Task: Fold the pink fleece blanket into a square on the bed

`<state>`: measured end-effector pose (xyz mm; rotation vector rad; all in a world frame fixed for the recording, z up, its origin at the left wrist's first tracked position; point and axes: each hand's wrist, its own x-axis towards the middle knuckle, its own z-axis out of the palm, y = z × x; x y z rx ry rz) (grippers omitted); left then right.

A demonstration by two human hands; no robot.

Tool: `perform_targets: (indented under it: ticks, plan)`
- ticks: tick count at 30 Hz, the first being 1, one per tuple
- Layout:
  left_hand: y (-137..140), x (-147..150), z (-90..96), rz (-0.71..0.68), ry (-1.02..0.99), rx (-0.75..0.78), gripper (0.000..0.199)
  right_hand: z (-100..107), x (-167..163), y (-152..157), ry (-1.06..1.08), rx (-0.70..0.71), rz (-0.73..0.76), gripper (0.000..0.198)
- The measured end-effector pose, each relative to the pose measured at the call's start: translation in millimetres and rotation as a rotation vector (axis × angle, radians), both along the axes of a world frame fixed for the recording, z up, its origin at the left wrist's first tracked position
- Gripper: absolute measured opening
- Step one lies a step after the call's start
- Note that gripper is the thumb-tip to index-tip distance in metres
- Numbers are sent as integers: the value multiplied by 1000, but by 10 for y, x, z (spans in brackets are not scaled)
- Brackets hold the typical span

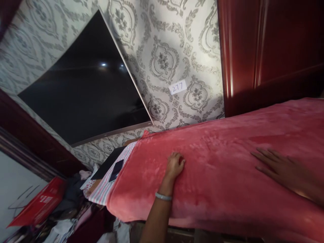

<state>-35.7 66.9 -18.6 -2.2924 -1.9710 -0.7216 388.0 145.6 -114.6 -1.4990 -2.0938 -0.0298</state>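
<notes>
A pink-red plush blanket [215,189] lies spread over a long surface, mostly smooth with faint brushed marks. My left hand [175,164], with a light bracelet on the wrist, rests on its left-middle part. The fingers there are loosely bent, with a gap between thumb and forefinger, and no fold of cloth shows bunched in them. Toward the right, my right hand [280,168] lies flat on the blanket, fingers stretched and spread.
Past the blanket's left end are a striped cloth [101,195], a phone [116,170] and a dark flat panel [107,162]. A television [88,84] hangs behind, beside a paper label [178,87]. A red bag [40,202] and clothes crowd the lower left. Dark red wood [243,50] stands right.
</notes>
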Motion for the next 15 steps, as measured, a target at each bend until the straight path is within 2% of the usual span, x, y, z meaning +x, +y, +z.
perform_targets:
  ticks: [2, 5, 7, 10, 13, 15]
  plan:
    - [-9, -17, -4, -29, -27, 28, 7, 9, -43, 44, 9, 17, 26, 66]
    - [2, -28, -16, -65, -69, 60, 10, 168, -285, 67, 50, 82, 208, 53]
    - [7, -22, -26, -83, -75, 52, 14, 340, -573, 68, 99, 117, 358, 45]
    - [-5, -6, -37, -92, -95, 32, 18, 594, -1081, 103, 152, 80, 521, 31]
    - [-26, -2, -45, -85, -133, 9, 16, 704, -1505, 183, 180, 28, 587, 24]
    - [-35, -6, -56, -79, -150, -12, 10, 662, -1688, 235, 192, 8, 583, 22]
